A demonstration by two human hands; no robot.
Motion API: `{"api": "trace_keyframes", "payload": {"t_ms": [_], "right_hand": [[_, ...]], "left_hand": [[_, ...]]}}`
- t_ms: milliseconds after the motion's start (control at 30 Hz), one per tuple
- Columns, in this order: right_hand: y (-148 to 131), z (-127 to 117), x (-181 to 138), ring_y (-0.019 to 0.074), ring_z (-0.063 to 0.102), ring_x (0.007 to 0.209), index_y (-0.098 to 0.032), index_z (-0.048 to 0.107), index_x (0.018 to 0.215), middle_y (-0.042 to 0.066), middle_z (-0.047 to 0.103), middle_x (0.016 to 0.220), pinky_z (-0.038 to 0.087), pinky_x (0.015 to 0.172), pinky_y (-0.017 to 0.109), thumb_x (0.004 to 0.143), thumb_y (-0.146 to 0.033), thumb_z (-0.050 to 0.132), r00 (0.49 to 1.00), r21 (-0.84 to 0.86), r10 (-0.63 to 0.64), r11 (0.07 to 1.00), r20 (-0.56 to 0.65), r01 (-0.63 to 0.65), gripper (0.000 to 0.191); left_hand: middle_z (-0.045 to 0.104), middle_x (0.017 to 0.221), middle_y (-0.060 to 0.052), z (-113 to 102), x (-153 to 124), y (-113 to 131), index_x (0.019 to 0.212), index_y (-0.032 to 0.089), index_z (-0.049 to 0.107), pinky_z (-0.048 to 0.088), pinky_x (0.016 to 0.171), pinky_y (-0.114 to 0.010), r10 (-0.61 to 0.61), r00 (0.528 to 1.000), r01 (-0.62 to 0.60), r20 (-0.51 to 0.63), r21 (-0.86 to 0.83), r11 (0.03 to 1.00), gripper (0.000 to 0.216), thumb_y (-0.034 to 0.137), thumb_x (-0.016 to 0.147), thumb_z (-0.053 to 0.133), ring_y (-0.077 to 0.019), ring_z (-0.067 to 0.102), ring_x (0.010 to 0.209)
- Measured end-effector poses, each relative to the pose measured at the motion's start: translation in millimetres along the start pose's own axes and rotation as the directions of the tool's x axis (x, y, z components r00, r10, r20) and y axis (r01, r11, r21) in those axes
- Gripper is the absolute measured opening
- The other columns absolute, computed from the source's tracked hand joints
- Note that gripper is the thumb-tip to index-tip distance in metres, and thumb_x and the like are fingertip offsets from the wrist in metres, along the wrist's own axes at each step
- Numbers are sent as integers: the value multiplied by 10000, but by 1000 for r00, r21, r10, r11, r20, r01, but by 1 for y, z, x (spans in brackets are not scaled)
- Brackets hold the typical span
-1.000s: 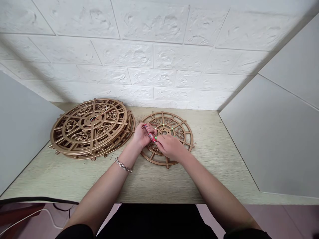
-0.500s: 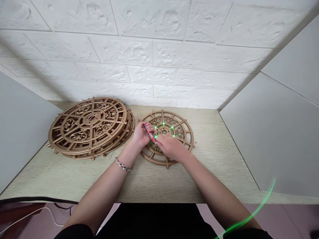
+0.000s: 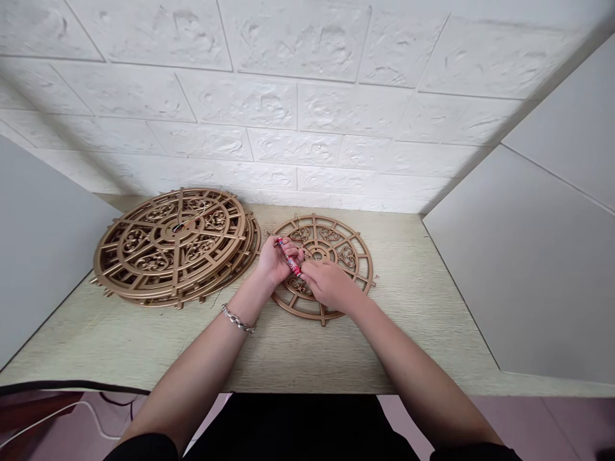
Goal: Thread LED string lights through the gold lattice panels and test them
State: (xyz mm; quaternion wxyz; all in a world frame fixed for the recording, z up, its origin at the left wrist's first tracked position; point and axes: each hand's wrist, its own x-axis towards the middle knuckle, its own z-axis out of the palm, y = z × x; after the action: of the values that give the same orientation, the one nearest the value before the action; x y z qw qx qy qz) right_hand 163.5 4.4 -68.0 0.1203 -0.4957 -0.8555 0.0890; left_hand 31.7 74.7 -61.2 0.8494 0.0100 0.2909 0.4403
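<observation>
My left hand (image 3: 277, 261), palm turned up, is closed around slim red-and-white batteries (image 3: 291, 261) that appear to lie end to end. At their near end, the pinched fingers of my right hand (image 3: 329, 283) meet them; what sits between those fingertips is hidden. Under both hands a round gold openwork disc (image 3: 366, 264) lies flat on the table. Thin wires (image 3: 298, 221) stick up at its far side, and more run near its hub. No lights glow on it.
To the left stands a pile of similar gold discs (image 3: 175, 256), with wires at the top one's centre. White brick-patterned wall (image 3: 307, 102) closes off the back of the pale table (image 3: 432, 333). Grey panels (image 3: 538, 256) flank both sides. Cables (image 3: 93, 413) hang below the front edge.
Green lights that glowed around the disc's hub have gone dark, and the green streak at lower right has vanished. Both hands stay almost in place.
</observation>
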Motion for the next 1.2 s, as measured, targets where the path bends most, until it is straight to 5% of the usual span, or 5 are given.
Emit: {"api": "trace_keyframes", "payload": {"t_ms": [300, 500, 833, 967, 1200], "right_hand": [[0, 3, 0, 147, 510, 741, -177, 497, 869, 35, 587, 842, 318, 641, 248, 921, -227, 327, 997, -8, 68, 998, 22, -68, 185], [7, -3, -2, 152, 522, 781, -183, 508, 857, 20, 604, 833, 286, 890, 362, 924, -220, 321, 993, 50, 102, 994, -64, -99, 203], [31, -10, -1, 161, 561, 832, -207, 563, 869, -2, 644, 904, 196, 962, 443, 914, -219, 384, 978, 268, 176, 953, -114, -140, 185], [32, -1, 0, 171, 561, 895, -210, 564, 907, 7, 644, 951, 223, 958, 437, 903, -201, 411, 981, 193, 145, 974, -126, -119, 153], [30, 7, -1, 167, 568, 884, -196, 548, 966, 40, 635, 980, 198, 1001, 440, 919, -264, 391, 971, -43, 72, 996, -228, -84, 177]], "left_hand": [[321, 454, 44, 1, 0, 1, 557, 169, 362, 487, 506, -269, 27, 999, -28, 30, 52, 998, 271, 192, 819, 295, -71, 351, 361], [432, 507, -3, -1, 1, 2, 598, 146, 450, 462, 447, -246, 40, 996, -55, 83, 186, 981, 317, 207, 844, 261, -106, 455, 429], [564, 700, -78, -1, -2, 1, 723, 139, 508, 519, 590, -451, -108, 991, 80, 79, 298, 951, 412, 385, 876, 216, -213, 600, 671], [570, 719, -100, -1, -3, 2, 754, 135, 520, 508, 605, -478, -183, 980, 152, 75, 307, 940, 529, 532, 844, 184, -223, 590, 661], [536, 648, -72, 0, -6, 7, 634, 147, 464, 500, 578, -472, -174, 984, 159, 28, 291, 943, 460, 473, 826, 203, -219, 571, 605]]}}
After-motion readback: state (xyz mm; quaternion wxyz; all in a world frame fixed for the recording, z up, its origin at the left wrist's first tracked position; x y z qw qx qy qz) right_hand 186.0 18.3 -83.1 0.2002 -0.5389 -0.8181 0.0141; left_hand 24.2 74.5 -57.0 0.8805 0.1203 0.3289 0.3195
